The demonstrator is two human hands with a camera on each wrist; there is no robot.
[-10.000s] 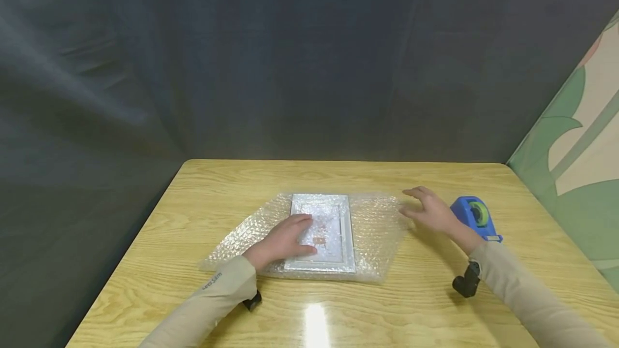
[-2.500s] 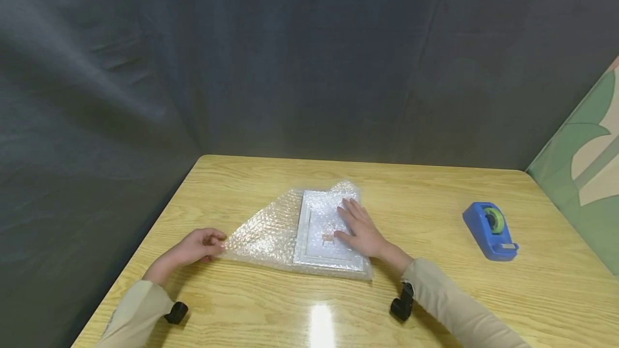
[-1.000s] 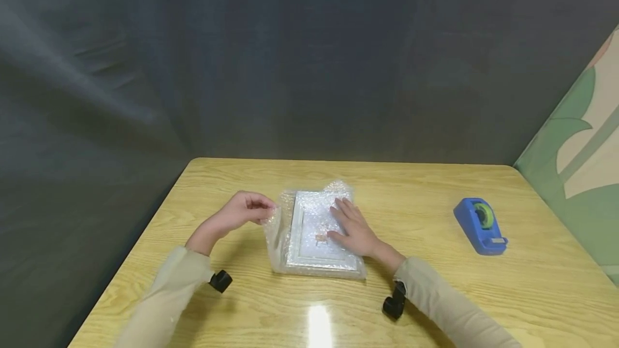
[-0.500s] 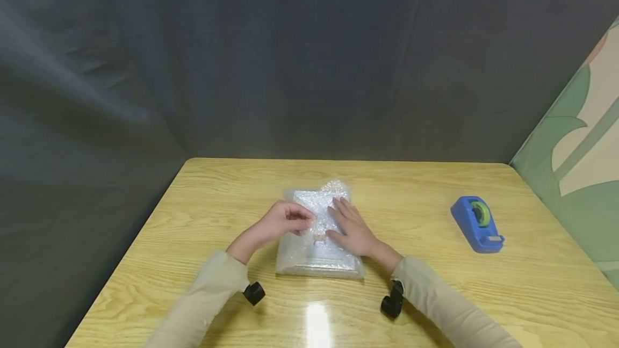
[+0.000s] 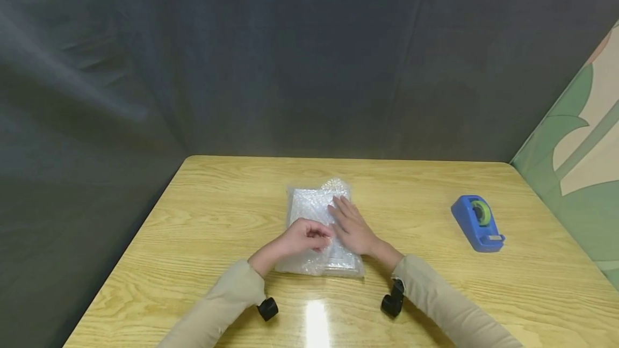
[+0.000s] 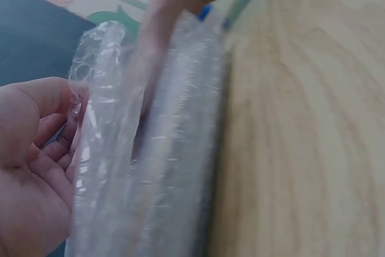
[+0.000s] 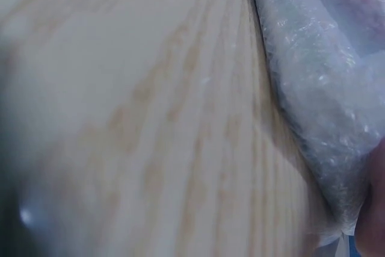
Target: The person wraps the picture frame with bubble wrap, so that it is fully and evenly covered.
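Observation:
A picture frame (image 5: 344, 263) lies on the table under layers of clear bubble wrap (image 5: 304, 209), which cover its face. My left hand (image 5: 302, 236) pinches the free edge of the wrap between thumb and fingers, over the middle of the frame. In the left wrist view that flap of bubble wrap (image 6: 99, 130) stands raised from the layer beneath. My right hand (image 5: 355, 228) rests flat on the wrapped frame's right side, fingers spread. The right wrist view shows the wrapped edge of the frame (image 7: 313, 88) along the table, with a bit of the right hand at the far right.
A blue tape dispenser (image 5: 476, 224) with a green roll stands on the wooden table (image 5: 217, 203) to the right. Behind the table hangs a dark curtain (image 5: 300, 69). A patterned panel (image 5: 585, 160) borders the right side.
My left hand has carried the left flap of bubble wrap rightward over the frame, slightly nearer the body in the last half second. The right hand has stayed on the frame since 2.5 seconds ago.

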